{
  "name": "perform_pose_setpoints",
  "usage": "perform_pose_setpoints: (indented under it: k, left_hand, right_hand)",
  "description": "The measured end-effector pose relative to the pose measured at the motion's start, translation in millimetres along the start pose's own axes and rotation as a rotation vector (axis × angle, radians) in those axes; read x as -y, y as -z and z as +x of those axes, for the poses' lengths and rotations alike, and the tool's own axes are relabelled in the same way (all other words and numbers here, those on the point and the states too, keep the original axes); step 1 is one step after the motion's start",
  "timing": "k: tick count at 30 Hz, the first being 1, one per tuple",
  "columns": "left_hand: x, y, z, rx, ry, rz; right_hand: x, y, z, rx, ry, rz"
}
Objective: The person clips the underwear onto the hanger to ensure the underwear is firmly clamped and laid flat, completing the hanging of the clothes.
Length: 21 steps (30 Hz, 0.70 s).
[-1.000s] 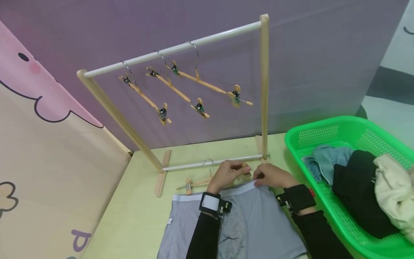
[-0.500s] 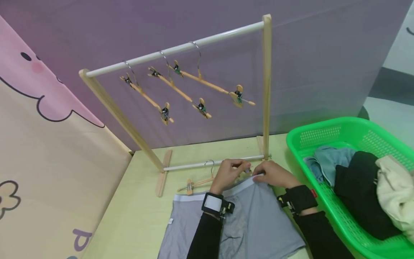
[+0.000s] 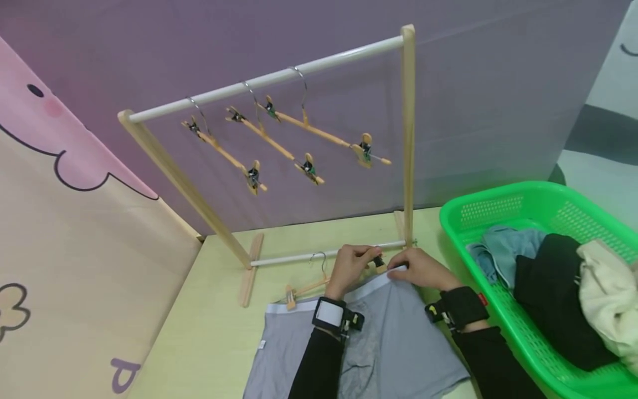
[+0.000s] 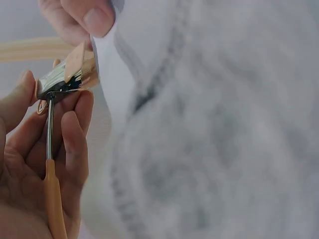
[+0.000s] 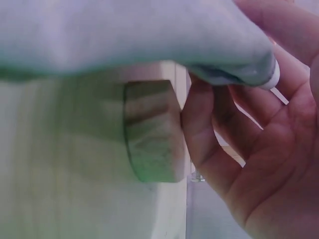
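Observation:
Grey shorts (image 3: 399, 332) with a pale waistband lie flat on the table. Behind the waistband is a wooden clip hanger (image 3: 311, 286), whose left clip (image 3: 291, 297) sits at the waistband's edge. My left hand (image 3: 347, 270) pinches the handles of the right clip (image 4: 75, 74) between thumb and fingers. That clip's wooden tip is right beside the waistband; whether the cloth is between its jaws I cannot tell. With thumb and fingers, my right hand (image 3: 423, 270) pinches the waistband's right corner. In the right wrist view, the folded cloth (image 5: 224, 55) lies between those fingers.
A wooden rack (image 3: 408, 138) with a white top bar stands behind, bearing three clip hangers (image 3: 274, 141). To the right, a green basket (image 3: 451, 221) holds blue, black and cream clothes. A printed wall panel (image 3: 75, 249) borders the left side.
The hanger has moved slightly toward the shorts, its left clip now at the waistband. The right clip has come into plainer view beside the waistband corner. My right hand has barely moved.

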State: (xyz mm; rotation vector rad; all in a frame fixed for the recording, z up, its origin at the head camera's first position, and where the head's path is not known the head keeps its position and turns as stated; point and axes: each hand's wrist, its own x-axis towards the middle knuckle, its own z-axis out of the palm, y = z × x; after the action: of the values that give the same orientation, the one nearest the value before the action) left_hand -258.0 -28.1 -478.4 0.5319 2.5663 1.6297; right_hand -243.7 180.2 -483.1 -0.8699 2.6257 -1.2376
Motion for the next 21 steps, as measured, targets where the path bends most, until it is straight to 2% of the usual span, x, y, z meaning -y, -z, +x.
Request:
perform_pose_setpoints:
  k: [11,21]
  left_hand:
    - [-0.4,-3.5,-0.3,0.04,0.057,-0.057]
    - [-4.0,1.7,-3.3,0.086,0.117,-0.082]
  right_hand:
    - [-4.6,2.5,-3.0,-0.014,0.017,0.014]
    - [-6.5,3.2,-2.6,-0.053,-0.042,0.113]
